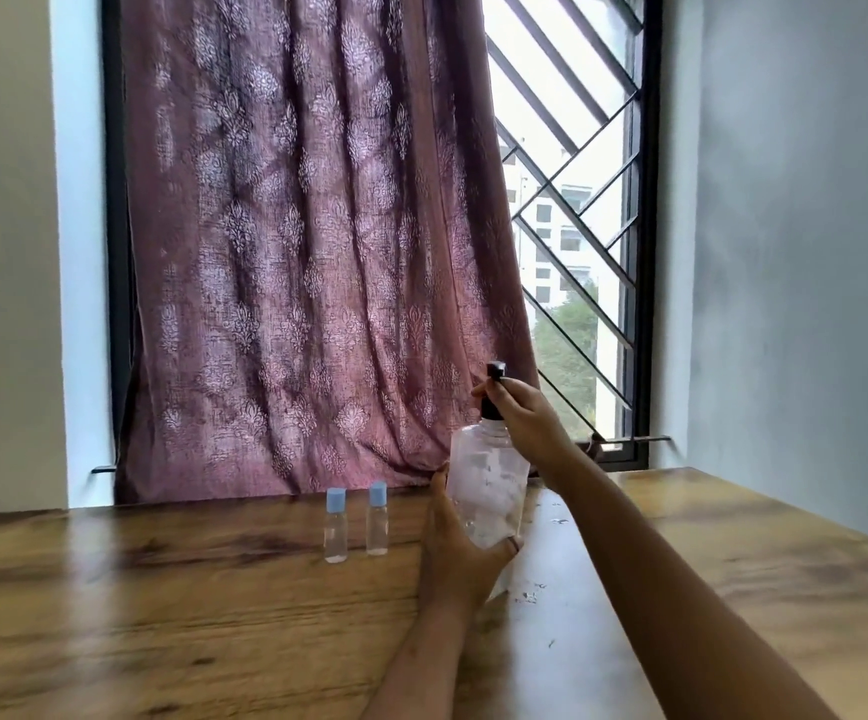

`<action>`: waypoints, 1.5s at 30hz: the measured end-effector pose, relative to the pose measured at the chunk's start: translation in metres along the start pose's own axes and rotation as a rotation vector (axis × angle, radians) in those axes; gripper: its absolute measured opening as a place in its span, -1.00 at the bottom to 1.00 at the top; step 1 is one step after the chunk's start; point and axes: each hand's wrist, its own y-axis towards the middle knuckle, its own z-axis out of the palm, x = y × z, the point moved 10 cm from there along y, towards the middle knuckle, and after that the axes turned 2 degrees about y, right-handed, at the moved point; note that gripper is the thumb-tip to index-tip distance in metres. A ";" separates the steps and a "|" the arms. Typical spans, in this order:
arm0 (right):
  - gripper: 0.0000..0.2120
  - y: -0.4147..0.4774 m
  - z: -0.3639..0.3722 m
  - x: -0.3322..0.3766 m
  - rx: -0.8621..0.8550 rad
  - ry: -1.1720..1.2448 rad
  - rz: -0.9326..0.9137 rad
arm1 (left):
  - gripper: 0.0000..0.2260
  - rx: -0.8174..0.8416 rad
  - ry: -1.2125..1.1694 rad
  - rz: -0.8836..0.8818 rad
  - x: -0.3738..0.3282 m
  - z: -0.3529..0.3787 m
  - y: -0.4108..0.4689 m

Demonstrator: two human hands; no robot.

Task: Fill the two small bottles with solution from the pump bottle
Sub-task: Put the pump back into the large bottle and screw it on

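Here the clear pump bottle (pixel 489 491) is held above the surface (pixel 161 589): left hand (pixel 460 543) is wrapped round its smooth, likely slippery body, right hand (pixel 525 415) is clamped at the black pump neck. Judged light, rigid plastic. Two capped small bottles (pixel 356 522) stand just left, apart; curtain (pixel 291 252) behind.

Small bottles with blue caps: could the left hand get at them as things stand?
Probably not right away. The left hand is wrapped around the pump bottle, holding it off the table. The small bottles stand just to its left with nothing between, so once freed it likely could.
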 end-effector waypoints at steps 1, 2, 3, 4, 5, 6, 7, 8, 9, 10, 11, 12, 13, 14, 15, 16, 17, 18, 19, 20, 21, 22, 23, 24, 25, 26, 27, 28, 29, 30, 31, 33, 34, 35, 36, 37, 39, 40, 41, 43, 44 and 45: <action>-0.76 -0.004 0.002 -0.005 -0.009 0.047 -0.006 | 0.01 0.006 -0.004 -0.005 0.000 0.000 0.000; -0.77 -0.007 0.002 -0.005 -0.029 0.109 -0.024 | 0.02 0.013 -0.009 -0.006 0.000 0.001 0.000; -0.80 -0.009 0.001 -0.005 -0.051 0.166 -0.035 | 0.02 0.017 -0.005 -0.007 -0.001 0.001 0.000; -0.82 -0.011 0.000 -0.006 -0.058 0.234 -0.036 | 0.03 0.018 0.002 -0.009 -0.001 0.001 -0.001; -0.83 -0.013 0.002 -0.006 -0.051 0.305 -0.025 | 0.04 0.016 0.008 -0.018 -0.001 0.000 -0.001; -0.84 -0.014 0.004 -0.007 -0.036 0.368 -0.019 | 0.04 0.013 0.005 -0.024 0.000 -0.001 -0.001; -0.84 -0.016 0.006 -0.007 -0.025 0.407 -0.021 | 0.04 0.011 0.000 -0.027 0.000 -0.001 -0.001; -0.85 -0.017 0.007 -0.008 -0.024 0.428 -0.030 | 0.03 0.009 -0.003 -0.024 0.002 -0.001 0.000; -0.84 -0.018 0.007 -0.009 -0.031 0.434 -0.032 | 0.02 0.009 -0.002 -0.020 0.001 -0.001 0.000; -0.84 -0.019 0.007 -0.012 -0.048 0.424 -0.026 | 0.01 0.009 0.007 -0.015 0.001 -0.001 0.001; -0.82 -0.019 0.005 -0.015 -0.073 0.387 -0.012 | 0.00 0.010 0.022 -0.008 0.000 -0.001 0.001; -0.76 -0.017 0.002 -0.016 -0.104 0.327 0.004 | 0.00 0.011 0.034 0.002 0.000 0.000 0.001; -0.66 -0.014 0.000 -0.020 -0.132 0.255 0.029 | -0.01 0.014 0.044 0.006 0.000 0.001 0.001; -0.58 -0.011 -0.003 -0.021 -0.147 0.183 0.052 | -0.02 0.013 0.047 0.010 -0.001 0.001 0.000; -0.52 -0.008 -0.004 -0.023 -0.152 0.114 0.079 | -0.02 0.011 0.047 0.006 -0.001 0.002 0.000; -0.48 -0.004 -0.004 -0.023 -0.147 0.057 0.102 | -0.03 0.007 0.038 0.002 0.000 0.002 0.000; -0.46 -0.001 -0.003 -0.022 -0.136 0.023 0.108 | -0.03 0.006 0.027 -0.003 0.001 0.003 0.000; -0.44 0.002 0.000 -0.022 -0.118 0.012 0.100 | -0.04 0.006 0.015 -0.006 0.002 0.004 0.001; -0.44 0.004 0.004 -0.019 -0.090 0.018 0.077 | -0.03 0.006 0.007 -0.011 0.002 0.005 0.001; -0.45 0.004 0.009 -0.019 -0.055 0.030 0.056 | -0.03 0.009 0.003 -0.018 0.004 0.006 0.002; -0.48 0.004 0.015 -0.020 -0.016 0.052 0.040 | -0.01 0.011 0.000 -0.028 0.006 0.006 0.003; -0.57 0.002 0.020 -0.020 0.020 0.090 0.031 | 0.00 0.012 -0.001 -0.042 0.009 0.007 0.004; -0.67 0.000 0.023 -0.021 0.042 0.156 0.029 | 0.02 0.011 -0.001 -0.056 0.011 0.007 0.004; -0.74 -0.003 0.024 -0.021 0.054 0.243 0.026 | 0.03 0.008 0.000 -0.067 0.012 0.007 0.004; -0.76 -0.005 0.023 -0.022 0.050 0.320 0.026 | 0.04 0.005 0.007 -0.078 0.014 0.007 0.004; -0.75 -0.007 0.021 -0.020 0.040 0.374 0.020 | 0.04 0.002 0.012 -0.077 0.014 0.007 0.004; -0.73 -0.010 0.018 -0.019 0.024 0.406 0.015 | 0.03 0.007 0.017 -0.075 0.013 0.008 0.004; -0.73 -0.012 0.014 -0.019 0.005 0.423 0.011 | 0.02 0.011 0.021 -0.065 0.011 0.008 0.004; -0.73 -0.013 0.010 -0.018 -0.021 0.417 0.010 | 0.02 0.017 0.025 -0.053 0.009 0.009 0.005; -0.72 -0.013 0.005 -0.019 -0.052 0.392 0.013 | 0.02 0.025 0.026 -0.037 0.007 0.010 0.005; -0.70 -0.013 0.001 -0.020 -0.078 0.355 0.019 | 0.02 0.031 0.030 -0.021 0.004 0.010 0.004; -0.64 -0.013 -0.004 -0.022 -0.107 0.295 0.044 | 0.03 0.037 0.045 0.005 0.002 0.010 0.003; -0.61 -0.012 -0.005 -0.023 -0.111 0.272 0.054 | 0.03 0.036 0.049 0.012 0.001 0.010 0.002; -0.58 -0.012 -0.006 -0.023 -0.115 0.246 0.061 | 0.03 0.034 0.053 0.015 0.001 0.009 0.001; -0.55 -0.012 -0.006 -0.023 -0.118 0.231 0.059 | 0.03 0.030 0.054 0.016 0.001 0.009 0.001; -0.54 -0.012 -0.005 -0.023 -0.113 0.230 0.050 | 0.03 0.030 0.050 0.009 0.002 0.009 0.001; -0.58 -0.014 0.001 -0.019 -0.068 0.256 0.019 | 0.02 0.026 0.032 -0.008 0.005 0.009 0.001; -0.63 -0.015 0.006 -0.018 -0.025 0.282 0.015 | 0.02 0.022 0.020 -0.017 0.007 0.009 0.001; -0.68 -0.016 0.012 -0.018 0.020 0.326 0.028 | 0.02 0.016 0.010 -0.027 0.008 0.008 0.002; -0.76 -0.016 0.017 -0.021 0.077 0.449 0.066 | 0.03 0.010 -0.006 -0.032 0.009 0.006 0.002; -0.78 -0.017 0.018 -0.021 0.084 0.500 0.074 | 0.04 0.011 -0.007 -0.027 0.008 0.006 0.002; -0.78 -0.016 0.016 -0.021 0.074 0.524 0.077 | 0.04 0.011 -0.006 -0.021 0.007 0.006 0.002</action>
